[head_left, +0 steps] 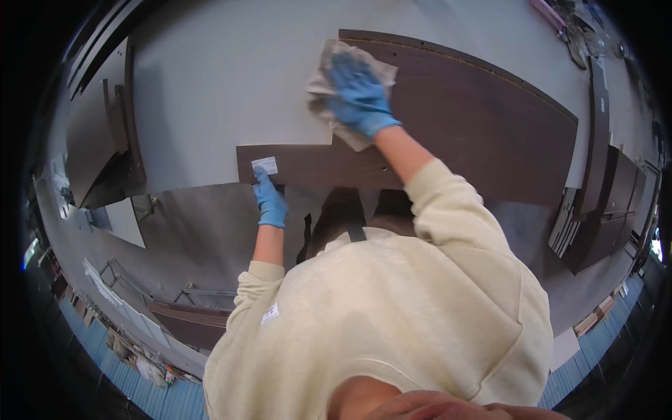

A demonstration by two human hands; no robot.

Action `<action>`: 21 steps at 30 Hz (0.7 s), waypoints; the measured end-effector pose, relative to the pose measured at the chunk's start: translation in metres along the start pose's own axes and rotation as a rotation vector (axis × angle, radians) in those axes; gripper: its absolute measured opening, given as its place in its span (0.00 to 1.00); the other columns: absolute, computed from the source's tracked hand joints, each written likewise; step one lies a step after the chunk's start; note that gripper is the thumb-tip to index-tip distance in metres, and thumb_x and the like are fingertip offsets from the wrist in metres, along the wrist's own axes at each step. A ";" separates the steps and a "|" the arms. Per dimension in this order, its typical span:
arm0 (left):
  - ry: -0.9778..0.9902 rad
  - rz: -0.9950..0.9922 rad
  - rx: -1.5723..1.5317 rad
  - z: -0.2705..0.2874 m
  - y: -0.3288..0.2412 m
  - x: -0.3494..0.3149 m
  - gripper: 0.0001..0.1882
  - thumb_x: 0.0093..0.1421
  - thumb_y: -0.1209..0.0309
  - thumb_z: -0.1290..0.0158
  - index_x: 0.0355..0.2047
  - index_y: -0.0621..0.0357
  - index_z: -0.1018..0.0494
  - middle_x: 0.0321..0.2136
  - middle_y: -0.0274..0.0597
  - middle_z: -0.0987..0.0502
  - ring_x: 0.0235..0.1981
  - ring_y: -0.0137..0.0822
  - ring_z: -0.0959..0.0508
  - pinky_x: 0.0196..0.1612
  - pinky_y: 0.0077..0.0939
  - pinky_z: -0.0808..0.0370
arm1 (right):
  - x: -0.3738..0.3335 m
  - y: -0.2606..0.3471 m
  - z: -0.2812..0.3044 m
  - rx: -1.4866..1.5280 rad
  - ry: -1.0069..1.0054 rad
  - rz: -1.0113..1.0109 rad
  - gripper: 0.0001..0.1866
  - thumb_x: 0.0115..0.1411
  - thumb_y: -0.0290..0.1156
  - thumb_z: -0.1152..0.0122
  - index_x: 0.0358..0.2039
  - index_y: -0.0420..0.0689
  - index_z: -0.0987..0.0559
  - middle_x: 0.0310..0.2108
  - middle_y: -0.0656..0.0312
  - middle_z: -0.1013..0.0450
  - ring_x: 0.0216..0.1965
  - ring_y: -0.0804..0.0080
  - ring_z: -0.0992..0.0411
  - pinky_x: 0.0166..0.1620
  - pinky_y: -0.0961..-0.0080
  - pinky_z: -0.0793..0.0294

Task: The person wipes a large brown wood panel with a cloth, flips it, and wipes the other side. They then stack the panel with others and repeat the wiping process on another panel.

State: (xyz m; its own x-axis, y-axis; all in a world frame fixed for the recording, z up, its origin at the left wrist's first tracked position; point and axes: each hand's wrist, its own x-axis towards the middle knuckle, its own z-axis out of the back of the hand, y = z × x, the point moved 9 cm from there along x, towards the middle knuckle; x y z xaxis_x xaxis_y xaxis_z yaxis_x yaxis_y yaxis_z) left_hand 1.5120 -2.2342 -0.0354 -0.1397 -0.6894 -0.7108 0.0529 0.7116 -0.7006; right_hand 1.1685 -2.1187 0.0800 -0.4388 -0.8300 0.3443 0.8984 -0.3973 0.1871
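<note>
A dark brown board (476,119) with a notch at its far left lies on a pale work table (231,84). Its far edge shows a rough, light-brown strip, and small holes dot its face. My right hand (357,94), in a blue glove, is spread flat on a beige cloth (322,84) over the board's left edge, by the notch. My left hand (269,199), gloved in blue too, grips the near left corner of the board, thumb on top beside a white label (264,166). Its other fingers are hidden under the board.
Dark panels (126,119) stand at the left end of the table. More brown boards (609,189) are stacked at the right. A pink object (548,15) and clutter lie at the far right. Metal racks (189,290) stand on the floor behind my left side.
</note>
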 end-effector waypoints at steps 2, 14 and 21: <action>0.042 0.069 0.017 0.002 -0.003 -0.003 0.28 0.69 0.46 0.42 0.63 0.43 0.30 0.55 0.35 0.23 0.55 0.40 0.23 0.60 0.47 0.25 | -0.050 -0.054 0.025 0.082 0.105 -0.108 0.32 0.63 0.43 0.42 0.66 0.45 0.27 0.70 0.48 0.34 0.73 0.51 0.39 0.76 0.54 0.45; 0.171 0.272 -0.085 0.000 0.005 0.000 0.26 0.66 0.49 0.38 0.59 0.46 0.27 0.52 0.39 0.21 0.53 0.47 0.22 0.55 0.59 0.22 | -0.113 0.010 0.025 -0.099 0.118 -0.357 0.37 0.64 0.44 0.42 0.72 0.45 0.34 0.75 0.52 0.42 0.77 0.52 0.47 0.77 0.52 0.49; 0.149 0.216 -0.005 0.014 -0.009 0.015 0.25 0.64 0.57 0.34 0.58 0.48 0.26 0.52 0.39 0.21 0.53 0.48 0.22 0.53 0.56 0.22 | -0.179 -0.012 0.070 -0.047 0.197 -0.269 0.33 0.61 0.45 0.36 0.64 0.43 0.27 0.67 0.46 0.33 0.70 0.49 0.36 0.73 0.52 0.40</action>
State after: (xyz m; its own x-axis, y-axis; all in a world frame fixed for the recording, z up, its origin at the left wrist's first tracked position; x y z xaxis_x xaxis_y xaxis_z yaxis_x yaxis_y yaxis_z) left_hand 1.5234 -2.2531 -0.0410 -0.2697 -0.4938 -0.8267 0.0925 0.8413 -0.5327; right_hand 1.2350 -1.9376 0.0802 -0.6522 -0.7509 0.1034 0.7530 -0.6261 0.2027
